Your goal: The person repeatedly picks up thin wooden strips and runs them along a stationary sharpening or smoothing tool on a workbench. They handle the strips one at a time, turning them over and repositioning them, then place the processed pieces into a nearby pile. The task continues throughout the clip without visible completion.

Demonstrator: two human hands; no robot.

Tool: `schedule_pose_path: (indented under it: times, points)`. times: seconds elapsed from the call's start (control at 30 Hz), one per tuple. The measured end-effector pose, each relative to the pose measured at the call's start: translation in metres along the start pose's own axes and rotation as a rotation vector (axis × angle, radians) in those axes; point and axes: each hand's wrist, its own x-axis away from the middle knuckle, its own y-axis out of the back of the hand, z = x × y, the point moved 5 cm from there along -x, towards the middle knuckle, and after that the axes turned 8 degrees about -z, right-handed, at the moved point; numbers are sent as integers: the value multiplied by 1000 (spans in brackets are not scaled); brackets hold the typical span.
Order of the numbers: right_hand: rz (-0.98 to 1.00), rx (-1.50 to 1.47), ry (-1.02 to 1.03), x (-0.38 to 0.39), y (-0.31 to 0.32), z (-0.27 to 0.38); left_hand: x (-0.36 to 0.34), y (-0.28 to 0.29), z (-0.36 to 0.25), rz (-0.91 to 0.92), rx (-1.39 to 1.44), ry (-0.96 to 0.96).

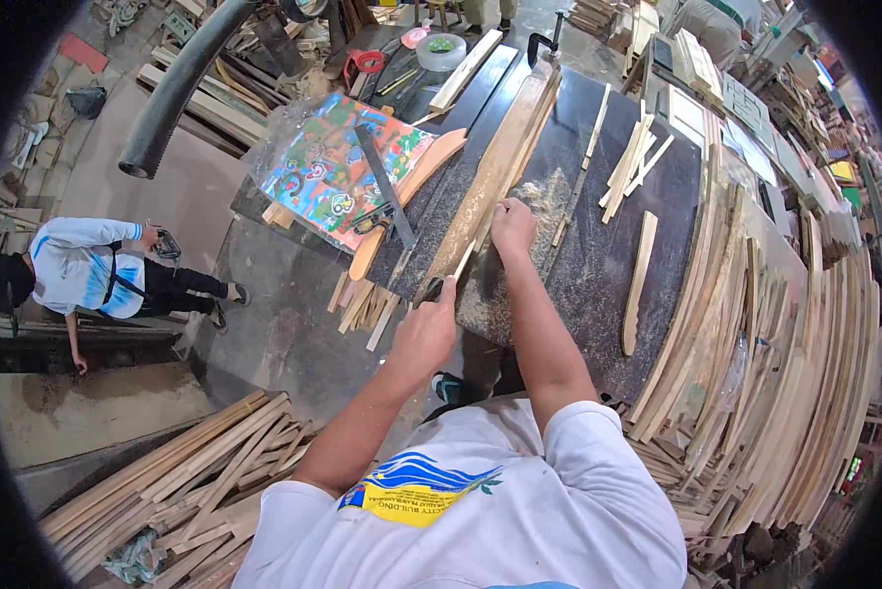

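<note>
My left hand [424, 339] is closed at the near end of a thin pale wood strip [467, 257], beside a small dark piece at the table's near edge. My right hand [513, 228] makes a fist farther along, close to the right side of a long wooden board [500, 162]; what its fingers hold is hidden. A black clamp [542, 44] stands at the board's far end. Sawdust [549, 196] lies on the board and on the dark worktable [598, 260] around my right hand.
Loose strips [627, 167] and a wavy-edged wood piece [640, 285] lie on the table's right. A metal square [384, 182] rests over a colourful sheet [338, 167] at left. Stacked lumber [794, 373] crowds the right, more [186, 491] lower left. Another person [97, 265] stands left.
</note>
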Motion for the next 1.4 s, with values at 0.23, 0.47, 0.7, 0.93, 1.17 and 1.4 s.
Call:
schedule_pose_path:
  times: [0.23, 0.47, 0.7, 0.93, 1.17, 1.4]
  points:
    - [-291, 144, 315, 9, 110, -47, -3, -4, 3, -55, 22, -12]
    - [-227, 597, -191, 90, 247, -199, -1, -6, 3, -106, 34, -40]
    - [81, 7, -135, 112, 196, -64, -1, -1, 4, -32, 66, -19]
    - [217, -101, 57, 107, 148, -31, -8, -19, 13, -105, 20, -72]
    - [262, -60, -21, 80, 148, -17, -29, -17, 9, -43, 0, -60]
    - [234, -86, 1, 39, 141, -21, -62, -11, -4, -60, 31, -74]
